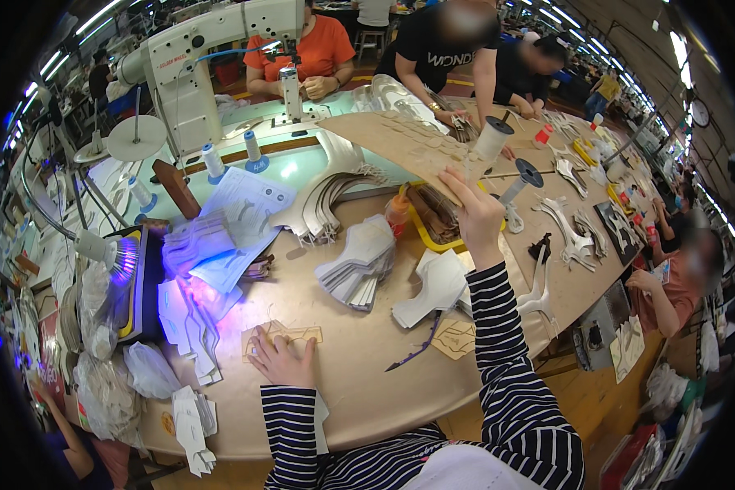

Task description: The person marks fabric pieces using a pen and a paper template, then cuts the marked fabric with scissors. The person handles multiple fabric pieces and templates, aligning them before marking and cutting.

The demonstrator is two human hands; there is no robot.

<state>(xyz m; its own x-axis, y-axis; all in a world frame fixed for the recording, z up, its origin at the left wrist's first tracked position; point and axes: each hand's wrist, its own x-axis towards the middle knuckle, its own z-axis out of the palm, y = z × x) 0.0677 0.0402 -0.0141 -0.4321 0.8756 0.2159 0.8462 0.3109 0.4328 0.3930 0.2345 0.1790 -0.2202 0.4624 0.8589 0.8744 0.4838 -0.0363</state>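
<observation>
A white rounded shape point(486, 471) sits lowermost; the right hand point(475, 204)'s grip clasps a brown sheet point(388, 140), raised near a yellow-rimmed tray point(430, 241) of brown pieces point(439, 219); the left hand point(284, 361), unclenched, covers a tan template point(304, 333) on the tabletop point(359, 347).

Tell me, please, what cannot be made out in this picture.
In the head view:
- Tan template: middle covered by the left hand.
- Brown board: underside turned away from the camera.
- Yellow-rimmed tray: partly hidden by the board and right hand.
- Printed sheet: print too small to read.
</observation>
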